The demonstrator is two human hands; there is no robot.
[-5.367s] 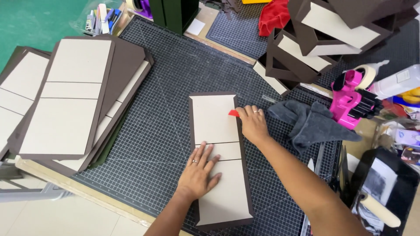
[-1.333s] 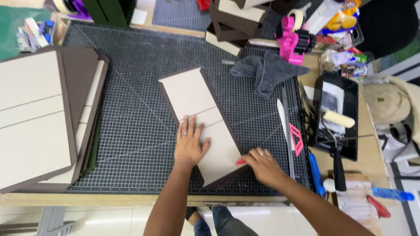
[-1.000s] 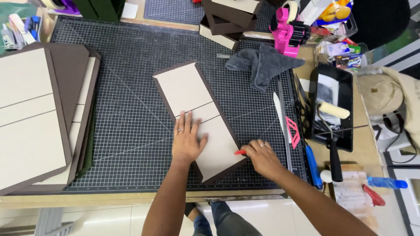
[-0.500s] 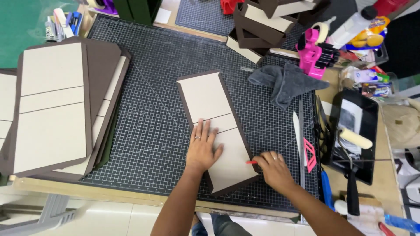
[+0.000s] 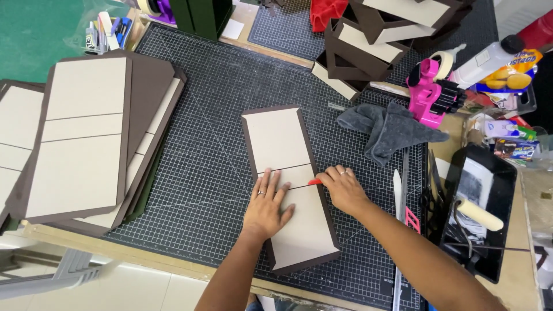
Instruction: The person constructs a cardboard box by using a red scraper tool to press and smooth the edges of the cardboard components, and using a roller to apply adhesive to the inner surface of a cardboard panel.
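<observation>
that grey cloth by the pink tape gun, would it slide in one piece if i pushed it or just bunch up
Probably bunch up. The grey cloth lies crumpled in soft folds on the cutting mat, so it looks limp, not stiff. It seems thin and light, so lifting one corner would likely leave the rest dangling. The mat's matte surface may also drag on it.

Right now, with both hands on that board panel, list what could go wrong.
1. The left hand lies flat beside the small red tool that the right hand presses at the groove of the cover panel; a slip could catch the fingers.
2. The panel lies skewed on the cutting mat; uneven pressure might shift it.
3. The grey cloth sits near the right forearm and could be dragged.
</observation>
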